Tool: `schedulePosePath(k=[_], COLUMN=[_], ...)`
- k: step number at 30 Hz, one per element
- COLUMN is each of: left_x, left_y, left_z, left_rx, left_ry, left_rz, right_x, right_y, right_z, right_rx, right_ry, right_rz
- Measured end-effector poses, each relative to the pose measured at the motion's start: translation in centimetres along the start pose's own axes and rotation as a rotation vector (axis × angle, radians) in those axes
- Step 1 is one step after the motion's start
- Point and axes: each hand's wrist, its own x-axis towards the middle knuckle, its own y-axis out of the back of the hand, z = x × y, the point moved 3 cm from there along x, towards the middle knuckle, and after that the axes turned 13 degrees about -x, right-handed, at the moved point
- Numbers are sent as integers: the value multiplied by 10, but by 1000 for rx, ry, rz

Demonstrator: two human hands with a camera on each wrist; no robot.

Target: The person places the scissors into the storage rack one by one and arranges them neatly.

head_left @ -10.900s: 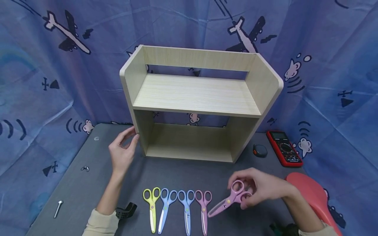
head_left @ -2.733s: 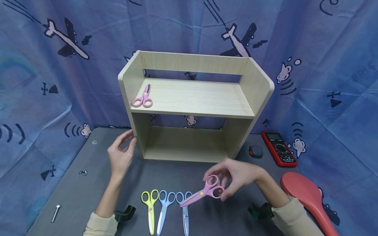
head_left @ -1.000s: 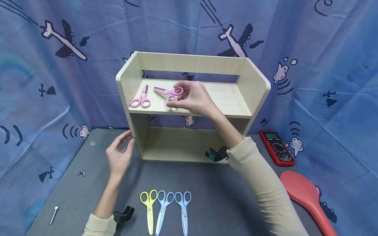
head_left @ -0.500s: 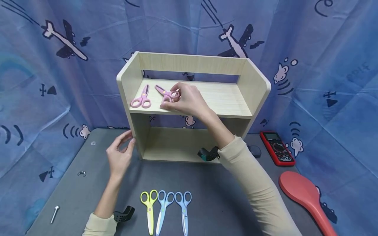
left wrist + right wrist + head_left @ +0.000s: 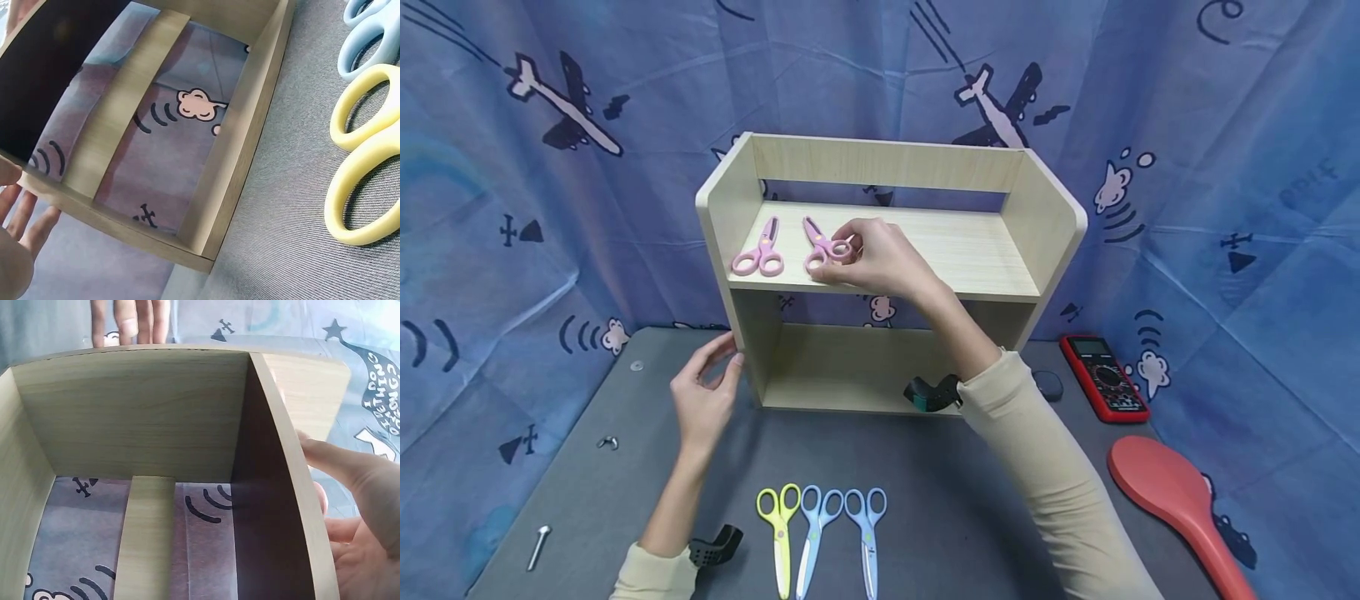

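My right hand [image 5: 880, 258] pinches pink scissors [image 5: 823, 245] by the handle loops, low over the upper board of a pale wooden shelf [image 5: 955, 250]. Their blades point to the back and slightly left. A second pair of pink scissors [image 5: 763, 252] lies left of them, blades to the back. With extended fingers, my left hand [image 5: 703, 396] touches the shelf's left side panel, thumb near its front edge. In the right wrist view the shelf board hides the held scissors. On the table lie yellow scissors [image 5: 781, 521], light blue scissors [image 5: 815, 521] and more blue scissors [image 5: 867, 517].
A red multimeter [image 5: 1105, 379] and a dark, partly hidden object [image 5: 1048, 385] sit right of the shelf. Nearer is a large red spoon-shaped object [image 5: 1172, 483]. A bolt [image 5: 538, 547], a wing nut [image 5: 607, 442] and a washer [image 5: 637, 366] lie at left. A patterned blue cloth [image 5: 850, 67] hangs behind.
Both pink scissors have gone from the table area to the upper board. Lately my right hand has turned the second pair so its blades point further back. My left hand has stayed at the shelf's side.
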Motion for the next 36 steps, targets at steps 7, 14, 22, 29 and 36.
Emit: schedulePosePath(k=[7,14,22,29,36], left_x=[0,0,-1,-1,-1], left_y=[0,0,0,0,0], left_z=[0,1,2,1,1], left_rx=[11,13,21,11,13], left_ry=[-1,-5,-3,-9,2], left_rz=[-4,-11,-7,-9,-11], right_x=[-2,-4,-4,-8,-24], right_y=[-4,-5,-6,-5,1], right_z=[-8,-10,-11,-9,-4], right_rx=[-86,-80,-70,-42,43], right_ry=[-13,9,34,29,40], right_rz=[53,63,58,53,68])
